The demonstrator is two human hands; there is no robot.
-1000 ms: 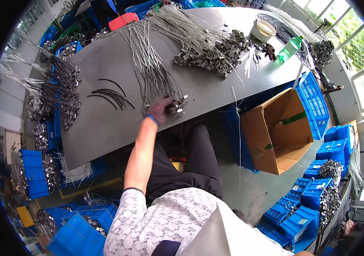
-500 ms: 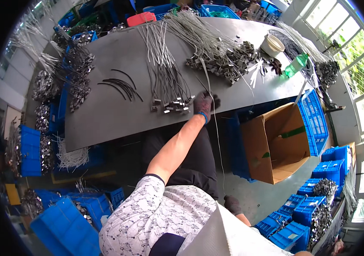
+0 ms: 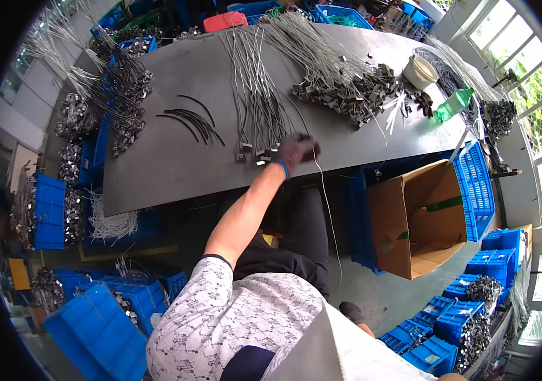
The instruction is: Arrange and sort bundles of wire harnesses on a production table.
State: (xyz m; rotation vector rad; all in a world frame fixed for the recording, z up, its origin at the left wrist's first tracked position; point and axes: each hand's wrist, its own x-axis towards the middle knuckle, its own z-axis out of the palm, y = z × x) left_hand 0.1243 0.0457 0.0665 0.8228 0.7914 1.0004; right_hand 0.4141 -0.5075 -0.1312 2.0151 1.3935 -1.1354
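My left hand (image 3: 297, 148), in a dark purplish glove, is above the front of the metal table (image 3: 175, 171), its fingers closed and slightly blurred. It holds a thin cable (image 3: 325, 197) whose pale length hangs past the table edge toward the floor; a dark stretch curves up from the hand. Beside it, touching or nearly so, lies a bundle of cables (image 3: 261, 105) with small metal-like end blocks. My right hand (image 3: 351, 311), also gloved, is low at my right side, mostly hidden by my clothing, so its fingers do not show clearly.
Several short black tubes (image 3: 198, 124) lie left of the bundle. A larger cable heap (image 3: 347, 89), white strips (image 3: 395, 113), a pale bucket (image 3: 421, 71) and a green bottle (image 3: 455, 105) are on the right. Below stands an open cardboard box (image 3: 391, 228) among blue crates (image 3: 474, 190).
My left hand has moved left toward the bundle's end blocks, with the pale cable trailing from it. My right hand has drawn back lower beside my body. The view has shifted slightly.
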